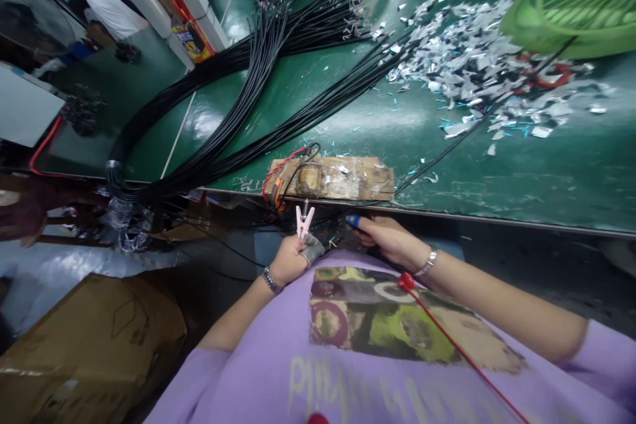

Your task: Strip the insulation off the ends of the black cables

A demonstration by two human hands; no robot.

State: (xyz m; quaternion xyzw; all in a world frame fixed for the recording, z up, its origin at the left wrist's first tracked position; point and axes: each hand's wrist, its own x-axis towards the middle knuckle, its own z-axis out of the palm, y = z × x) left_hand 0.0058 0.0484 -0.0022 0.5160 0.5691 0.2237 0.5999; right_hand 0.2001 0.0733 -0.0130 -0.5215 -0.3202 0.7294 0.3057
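Partly hidden: left hand [291, 258] pinching pink clip [304, 220].

Single view, head-mounted. The camera sits on the person's head and looks forward and steeply down, close over the person's own chest and forearms. The near edge of the dark green tabletop [497, 165] crosses mid-frame, tilted down to the right; the surface runs away to the top of frame. The left hand [291, 258] and right hand [392, 238] lie just below that edge, near the lens. Wide-angle bending shows at the borders. The floor appears at left
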